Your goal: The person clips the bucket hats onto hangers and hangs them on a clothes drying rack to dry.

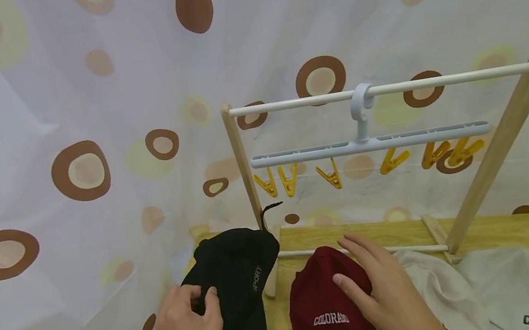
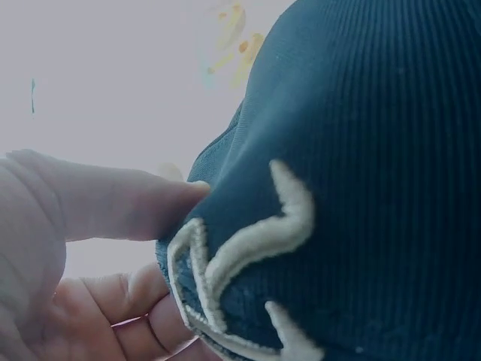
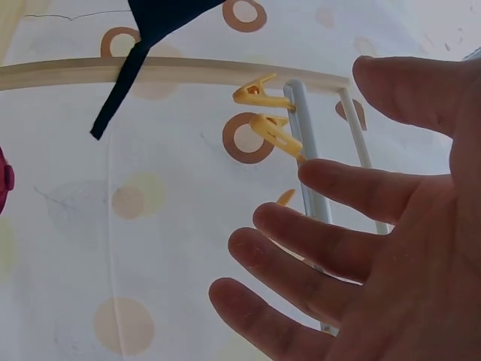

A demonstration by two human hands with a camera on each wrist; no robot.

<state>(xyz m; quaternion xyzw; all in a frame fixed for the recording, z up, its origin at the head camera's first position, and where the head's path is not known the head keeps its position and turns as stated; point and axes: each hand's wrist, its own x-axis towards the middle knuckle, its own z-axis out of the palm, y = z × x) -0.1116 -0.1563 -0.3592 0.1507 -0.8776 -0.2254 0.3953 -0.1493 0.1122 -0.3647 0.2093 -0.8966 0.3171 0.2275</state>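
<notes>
My left hand (image 1: 186,327) holds a black baseball cap (image 1: 242,284) by its left side, raised above the table. In the left wrist view the thumb (image 2: 128,199) lies on the near face of the cap, beside white raised embroidery (image 2: 259,237), with the other fingers behind. A dark strap (image 3: 116,90) hangs down in the right wrist view. Over a dark red cap (image 1: 311,296) lettered COLORADO hovers my right hand (image 1: 388,289), its fingers spread and nothing in them; whether it touches that cap I cannot tell.
A wooden rack (image 1: 499,168) with a white top rod stands behind. From it hangs a pale blue hanger (image 1: 309,154) carrying several yellow clips (image 1: 331,177). Pale caps (image 1: 527,279) lie on the wooden table (image 1: 508,230) at right. A patterned curtain (image 1: 137,81) closes the back.
</notes>
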